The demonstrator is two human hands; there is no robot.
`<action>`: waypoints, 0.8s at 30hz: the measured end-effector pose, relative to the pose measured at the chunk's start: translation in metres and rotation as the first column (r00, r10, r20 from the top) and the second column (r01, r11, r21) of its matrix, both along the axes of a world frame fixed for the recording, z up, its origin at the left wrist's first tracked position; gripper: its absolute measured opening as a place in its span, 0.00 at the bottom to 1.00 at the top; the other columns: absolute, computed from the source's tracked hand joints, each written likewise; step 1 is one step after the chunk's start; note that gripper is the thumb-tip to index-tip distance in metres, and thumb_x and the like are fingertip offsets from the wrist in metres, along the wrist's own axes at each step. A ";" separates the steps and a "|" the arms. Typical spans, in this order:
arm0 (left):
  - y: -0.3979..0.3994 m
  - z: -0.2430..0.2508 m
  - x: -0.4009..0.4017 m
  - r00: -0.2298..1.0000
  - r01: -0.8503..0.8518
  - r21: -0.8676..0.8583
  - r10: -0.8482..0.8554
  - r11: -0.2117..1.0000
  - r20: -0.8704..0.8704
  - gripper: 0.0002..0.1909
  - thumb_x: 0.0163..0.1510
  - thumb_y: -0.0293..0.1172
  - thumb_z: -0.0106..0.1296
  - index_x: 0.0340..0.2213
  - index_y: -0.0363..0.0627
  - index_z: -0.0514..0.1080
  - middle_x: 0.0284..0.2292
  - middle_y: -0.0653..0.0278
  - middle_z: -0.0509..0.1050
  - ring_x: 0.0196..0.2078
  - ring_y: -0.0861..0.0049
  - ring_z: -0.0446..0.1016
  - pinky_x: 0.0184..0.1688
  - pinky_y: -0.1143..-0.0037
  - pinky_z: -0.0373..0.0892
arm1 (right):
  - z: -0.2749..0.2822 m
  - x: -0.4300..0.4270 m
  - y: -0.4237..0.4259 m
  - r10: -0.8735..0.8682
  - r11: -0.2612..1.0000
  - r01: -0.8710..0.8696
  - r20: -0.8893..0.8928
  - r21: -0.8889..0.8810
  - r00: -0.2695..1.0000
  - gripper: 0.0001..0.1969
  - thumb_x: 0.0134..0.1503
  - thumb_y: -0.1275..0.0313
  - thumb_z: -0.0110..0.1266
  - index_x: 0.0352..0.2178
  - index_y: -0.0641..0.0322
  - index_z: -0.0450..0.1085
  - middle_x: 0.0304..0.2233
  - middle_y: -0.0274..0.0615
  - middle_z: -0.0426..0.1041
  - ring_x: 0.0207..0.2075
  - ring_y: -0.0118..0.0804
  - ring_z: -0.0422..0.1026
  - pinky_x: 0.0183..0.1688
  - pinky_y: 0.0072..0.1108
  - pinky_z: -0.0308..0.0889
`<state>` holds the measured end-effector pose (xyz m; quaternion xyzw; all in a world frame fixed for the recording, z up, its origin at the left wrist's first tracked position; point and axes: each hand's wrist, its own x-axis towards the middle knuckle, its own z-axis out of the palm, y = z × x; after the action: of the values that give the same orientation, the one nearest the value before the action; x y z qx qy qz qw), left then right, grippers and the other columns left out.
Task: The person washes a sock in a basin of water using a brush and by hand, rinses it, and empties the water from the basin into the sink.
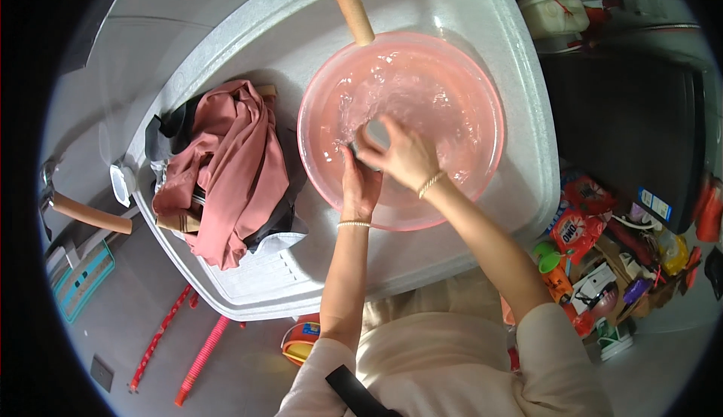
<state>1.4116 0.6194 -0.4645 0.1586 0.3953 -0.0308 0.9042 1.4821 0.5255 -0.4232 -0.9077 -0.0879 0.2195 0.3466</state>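
A round pink plastic basin [487, 188] with rippling water stands inside a large grey sink [525, 134]. Over its lower left part my hands are close together. My right hand [404, 151] has its thumb and fingers curved around a small greyish round object [377, 133], blurred, which may be a lid or cup. My left hand [360, 182] is beneath and beside it, thumb pointing up, at a dark edge partly hidden between the hands; whether it grips this cannot be told. A wooden-looking cylindrical rod [351, 7] ends above the basin's far rim.
Left of the basin, pink cloth [234, 168] lies heaped with dark and tan fabric in the sink. Right of the sink are a large black panel [615, 129], a whitish jug [556, 16] and piled packets, including a red OMO bag [577, 233]. A small red bucket [299, 341] stands below.
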 end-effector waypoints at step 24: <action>0.015 0.019 -0.007 0.996 0.035 -0.108 -0.026 0.994 0.085 0.25 0.55 0.49 0.31 0.47 0.43 0.58 0.45 0.64 0.64 0.45 0.71 0.65 0.45 0.70 0.65 | -0.040 0.009 -0.051 -0.294 0.698 0.671 -0.754 0.251 0.587 0.28 0.43 0.51 0.53 0.39 0.62 0.63 0.31 0.37 0.70 0.27 0.29 0.70 0.31 0.21 0.65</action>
<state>1.4043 0.6346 -0.4450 0.1159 0.3526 -0.0596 0.9267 1.4914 0.4745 -0.4628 -0.6267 0.2475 0.3871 0.6294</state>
